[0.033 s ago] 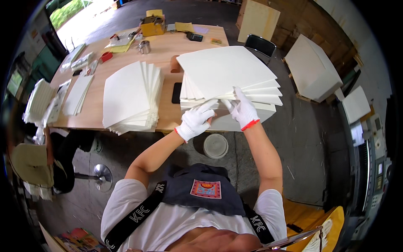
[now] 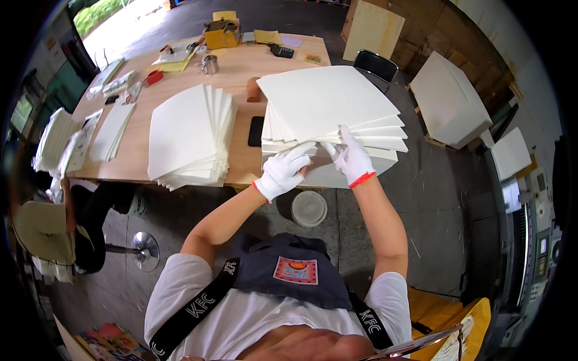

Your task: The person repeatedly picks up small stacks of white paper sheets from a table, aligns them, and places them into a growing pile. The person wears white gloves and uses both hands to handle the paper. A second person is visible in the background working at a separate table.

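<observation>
- Fanned white sheets (image 2: pixel 328 99): on top of a thick white stack (image 2: pixel 379 163), at the near right part of the wooden table (image 2: pixel 232 78); corners splayed toward the right and the near side.
- Right hand (image 2: pixel 353 157), white glove with red cuff: at the near edge of the fanned sheets, one finger laid over the upper sheets, others bent at the edge below. Whether it pinches them: cannot tell.
- Left hand (image 2: pixel 282 172), same type of glove: just left of the right hand, fingers extended to the near edge, some skin visible by the fingertips. Grip under the edge hidden; cannot tell.
- Just left of the stack: flat black rectangular object (image 2: pixel 256 131); beyond it, a brown curved piece (image 2: pixel 253 90).
- Further left: second fanned white stack (image 2: pixel 183 132), then narrower white sheets (image 2: pixel 112 132).
- Far part of table: metal mug (image 2: pixel 210 65), red roll (image 2: pixel 154 77), calculator (image 2: pixel 282 51), yellow box (image 2: pixel 221 37).
- Floor below the near edge: round pale-topped container (image 2: pixel 309 209).
- Beyond, right: black chair (image 2: pixel 374 66); large white stack (image 2: pixel 451 102) on a pallet.
- Far left: seated person (image 2: pixel 45 231), partly visible.
</observation>
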### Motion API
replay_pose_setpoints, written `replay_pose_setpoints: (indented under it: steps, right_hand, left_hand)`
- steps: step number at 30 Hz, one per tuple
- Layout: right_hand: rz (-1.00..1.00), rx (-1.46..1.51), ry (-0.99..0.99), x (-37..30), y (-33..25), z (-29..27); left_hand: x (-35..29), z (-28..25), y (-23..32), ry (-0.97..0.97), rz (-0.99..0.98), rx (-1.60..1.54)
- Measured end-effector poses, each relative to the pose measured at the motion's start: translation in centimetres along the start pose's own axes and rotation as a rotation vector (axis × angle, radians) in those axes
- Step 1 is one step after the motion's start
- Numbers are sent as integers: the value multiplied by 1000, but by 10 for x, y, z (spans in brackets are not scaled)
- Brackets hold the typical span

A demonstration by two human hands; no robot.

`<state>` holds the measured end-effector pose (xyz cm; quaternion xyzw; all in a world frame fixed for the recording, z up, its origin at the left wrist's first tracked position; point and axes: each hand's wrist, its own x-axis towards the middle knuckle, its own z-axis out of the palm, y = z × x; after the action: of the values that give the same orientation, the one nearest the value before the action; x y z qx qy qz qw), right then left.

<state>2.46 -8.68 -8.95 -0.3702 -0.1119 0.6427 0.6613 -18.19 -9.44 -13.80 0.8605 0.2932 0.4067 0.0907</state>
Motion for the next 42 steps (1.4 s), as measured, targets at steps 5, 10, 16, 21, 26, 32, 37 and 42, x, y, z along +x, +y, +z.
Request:
replay_pose_setpoints:
  steps: [5,10,16,21,26,32,37,42]
  right_hand:
    - [-41,-140,-6,-47,-7,-14]
    - [16,-277,118,-127,-15,-66]
    - [6,-395,131,-175,-9,-111]
    - [6,-319,-6,-170,-14,-99]
    - [-13,-390,-28,-113,14,-57]
    - [61,-352,-464,-53,95,106]
    - [122,-599,-432,-3,213,165]
    - [231,-535,-318,76,307,149]
  left_hand:
    - [-9,-7,1,-187,-213,-11]
    - [-107,43,-38,-2,-730,-1696]
    - [-56,-42,15,-4,-1214,-1807]
    - [-57,-52,18,38,-1040,-1188]
    - [-125,-102,-7,90,-628,-231]
    - [-145,-172,-57,756,-672,-389]
    - [-175,-198,-151,861,-591,-274]
    - [-196,-162,-229,1285,-991,-908]
